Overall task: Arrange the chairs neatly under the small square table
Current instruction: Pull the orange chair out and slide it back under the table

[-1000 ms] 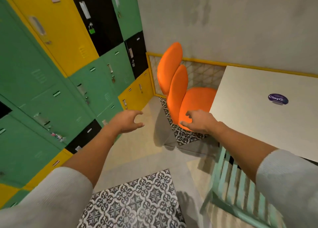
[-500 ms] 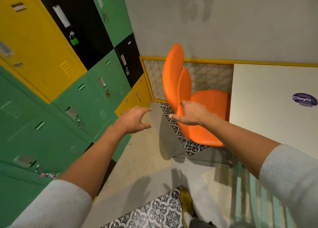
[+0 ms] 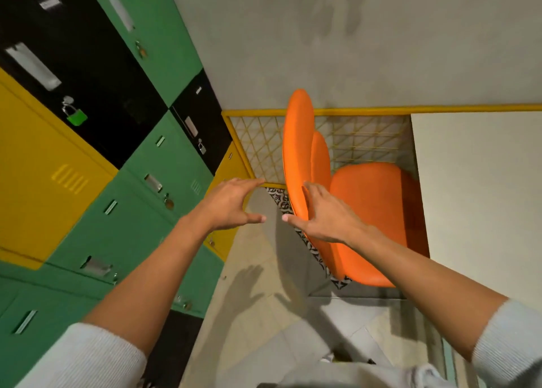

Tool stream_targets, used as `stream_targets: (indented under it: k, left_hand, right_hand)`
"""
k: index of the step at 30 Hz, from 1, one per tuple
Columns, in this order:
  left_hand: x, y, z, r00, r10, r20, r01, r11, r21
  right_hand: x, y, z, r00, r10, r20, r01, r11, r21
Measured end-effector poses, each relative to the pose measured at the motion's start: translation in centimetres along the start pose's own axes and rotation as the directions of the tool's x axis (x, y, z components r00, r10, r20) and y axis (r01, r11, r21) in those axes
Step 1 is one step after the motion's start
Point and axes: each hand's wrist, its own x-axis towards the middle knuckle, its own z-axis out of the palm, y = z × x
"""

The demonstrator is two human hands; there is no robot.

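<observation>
An orange chair (image 3: 369,211) with a rounded double backrest stands at the left side of the small white square table (image 3: 481,188), its seat partly under the tabletop. My right hand (image 3: 325,214) lies against the lower edge of the backrest, fingers spread on it, not closed around it. My left hand (image 3: 231,203) hovers open just left of the backrest, apart from it, thumb pointing toward the right hand.
A wall of green, yellow and black lockers (image 3: 88,153) runs along the left. A yellow wire-mesh panel (image 3: 264,144) stands behind the chair against the grey wall. Patterned and plain floor tiles (image 3: 258,299) lie between lockers and chair.
I have come closer to the chair. My right hand slid up from the seat's front to the backrest edge, and my left hand moved in toward the backrest.
</observation>
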Motion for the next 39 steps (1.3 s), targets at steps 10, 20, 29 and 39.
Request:
stream_targets:
  k: [10,20,29,39]
  left_hand:
    - [18.7,-8.1,-1.5,0.905,0.422,0.054,-0.425,0.890,0.168]
    - [33.5,-13.4,-2.8,0.633,0.759,0.155,-0.769,0.590,0.246]
    - [44.2,-13.9,-1.1,0.425,0.890,0.164,-0.888,0.376,0.263]
    - [54.8,-11.2,-2.1,0.229,0.889,0.398,-0.966,0.158,0.203]
  right_hand:
    - [7.5,-2.9,2.1,0.957,0.262,-0.123,-0.263,0.965,0.013]
    - [11.9,-8.3,7.0,0.750,0.566,-0.343,-0.622,0.779,-0.073]
    - [14.6,-8.7,8.2,0.541,0.651,-0.533,-0.821,0.545,-0.169]
    - [18.2,-7.8,8.0,0.362,0.766,-0.531,-0.920,0.387,-0.068]
